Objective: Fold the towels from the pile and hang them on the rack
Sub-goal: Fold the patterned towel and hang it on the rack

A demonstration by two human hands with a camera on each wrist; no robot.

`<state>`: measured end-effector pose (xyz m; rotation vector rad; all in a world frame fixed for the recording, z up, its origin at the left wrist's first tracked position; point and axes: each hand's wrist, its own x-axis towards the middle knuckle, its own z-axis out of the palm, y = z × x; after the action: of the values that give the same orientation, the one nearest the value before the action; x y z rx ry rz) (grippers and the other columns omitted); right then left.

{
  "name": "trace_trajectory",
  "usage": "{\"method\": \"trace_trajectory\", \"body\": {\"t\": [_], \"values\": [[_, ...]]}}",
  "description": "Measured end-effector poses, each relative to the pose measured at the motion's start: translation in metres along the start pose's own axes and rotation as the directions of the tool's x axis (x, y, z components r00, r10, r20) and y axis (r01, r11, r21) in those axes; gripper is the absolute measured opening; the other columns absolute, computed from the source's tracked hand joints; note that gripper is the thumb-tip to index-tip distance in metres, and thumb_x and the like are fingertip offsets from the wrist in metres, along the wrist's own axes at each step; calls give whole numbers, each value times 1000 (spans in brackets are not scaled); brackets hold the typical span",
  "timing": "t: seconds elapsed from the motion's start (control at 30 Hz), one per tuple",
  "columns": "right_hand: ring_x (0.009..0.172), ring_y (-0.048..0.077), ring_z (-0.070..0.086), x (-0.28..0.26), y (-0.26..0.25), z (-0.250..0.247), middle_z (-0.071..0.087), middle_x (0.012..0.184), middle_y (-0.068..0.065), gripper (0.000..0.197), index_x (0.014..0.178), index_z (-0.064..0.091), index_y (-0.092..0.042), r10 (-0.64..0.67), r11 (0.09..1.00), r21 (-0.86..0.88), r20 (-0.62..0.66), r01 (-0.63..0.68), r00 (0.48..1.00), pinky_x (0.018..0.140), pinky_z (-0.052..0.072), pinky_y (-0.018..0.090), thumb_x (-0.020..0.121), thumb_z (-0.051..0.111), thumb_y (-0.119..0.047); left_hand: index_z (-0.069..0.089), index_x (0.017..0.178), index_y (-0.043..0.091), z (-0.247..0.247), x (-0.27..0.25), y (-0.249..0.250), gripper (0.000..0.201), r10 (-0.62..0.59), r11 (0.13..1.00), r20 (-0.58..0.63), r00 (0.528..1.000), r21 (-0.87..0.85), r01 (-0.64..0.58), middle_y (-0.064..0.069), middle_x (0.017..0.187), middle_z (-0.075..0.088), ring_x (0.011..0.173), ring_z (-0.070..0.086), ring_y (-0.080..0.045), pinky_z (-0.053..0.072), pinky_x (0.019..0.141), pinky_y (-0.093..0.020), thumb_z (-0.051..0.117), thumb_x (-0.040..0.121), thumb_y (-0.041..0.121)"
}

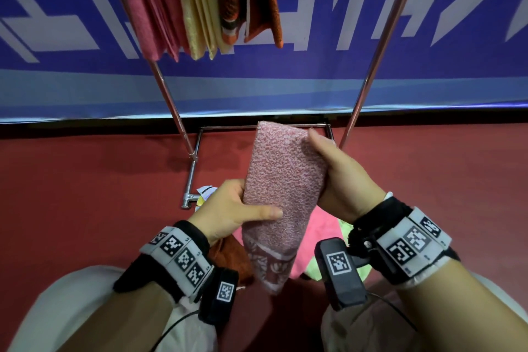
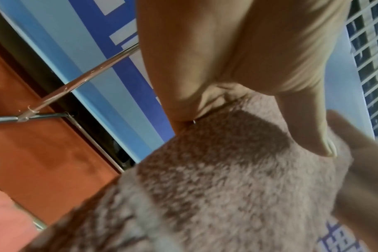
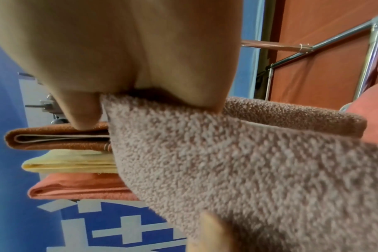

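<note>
Nearest, under both wrists, the pile of loose towels (image 1: 321, 223) in pink, pale green and rust lay heaped on the red floor (image 1: 85, 180). Above it the left hand (image 1: 228, 210) gripped the near-left edge of a dusty-pink terry towel (image 1: 281, 188) folded into a long narrow strip, thumb laid across its face and fingers tucked behind. The right hand (image 1: 343, 180) was curled round the far-right edge close to the rounded fold. The strip was held in the air between the two hands, its patterned hem hanging down toward the person. Folding looked finished, so the step in hand was most likely the carry to the rail. The next move would call for lifting the strip up and forward and draping it evenly over the bar. Beyond the fingertips stood the chrome tube rack (image 1: 168, 100), its base frame on the floor and its two uprights slanting upward. Three hung towels (image 1: 197, 8), pink, yellow and rust, crowded the side ahead of the left hand. Open room lay ahead of the right hand, between the rust towel and the far upright; the rail itself was out of view. Farthest back hung a blue and white banner (image 1: 343, 77).
</note>
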<state>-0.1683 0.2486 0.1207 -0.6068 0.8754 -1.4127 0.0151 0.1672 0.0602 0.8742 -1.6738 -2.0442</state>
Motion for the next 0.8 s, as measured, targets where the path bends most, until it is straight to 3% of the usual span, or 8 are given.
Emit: {"method": "trace_trajectory", "body": {"t": [0.2,0.4,0.5,0.63,0.7,0.8], "values": [[128,31,59,-6,-15,-6,63,135,19,77,135,63,-6,-48,991,131,62,39,997,111,45,43,90,42,-65,74,104,8,-1,3,-22,53,-36,986,5,999,164,34,-8,106,77,104,72,-26,55,97,-43,93,59,27],[144,41,39,-10,-22,-15,43,152,28,93,147,46,1,-82,984,160,50,73,995,122,26,53,89,41,-70,72,106,9,1,5,-37,36,-89,968,30,996,239,80,-4,107,77,104,72,-23,54,99,-44,87,74,16],[143,39,42,-12,-27,-17,45,151,26,92,148,45,2,-100,976,198,23,93,995,121,30,51,90,38,-70,72,102,2,0,7,-44,23,-131,961,13,991,249,123,-9,103,77,97,72,-22,55,97,-45,81,80,3],[133,34,55,-15,-32,-18,58,141,21,91,145,51,0,-109,971,212,-7,108,994,112,44,45,89,36,-71,71,106,4,-4,5,-57,36,-177,952,67,982,265,154,-10,106,77,103,72,-27,54,99,-45,87,74,8],[129,33,58,-17,-32,-17,61,137,20,90,142,54,0,-105,972,207,-25,108,994,109,46,44,89,36,-71,68,110,9,-4,4,-59,42,-191,948,99,977,277,157,-3,107,77,103,72,-22,56,96,-37,87,72,9],[131,33,56,-18,-32,-18,58,141,21,90,144,53,-1,-97,975,195,-52,105,994,110,46,44,92,33,-72,62,113,15,-1,3,-60,47,-211,938,121,970,305,166,10,101,77,99,72,-8,53,85,-20,79,76,-8]]}}
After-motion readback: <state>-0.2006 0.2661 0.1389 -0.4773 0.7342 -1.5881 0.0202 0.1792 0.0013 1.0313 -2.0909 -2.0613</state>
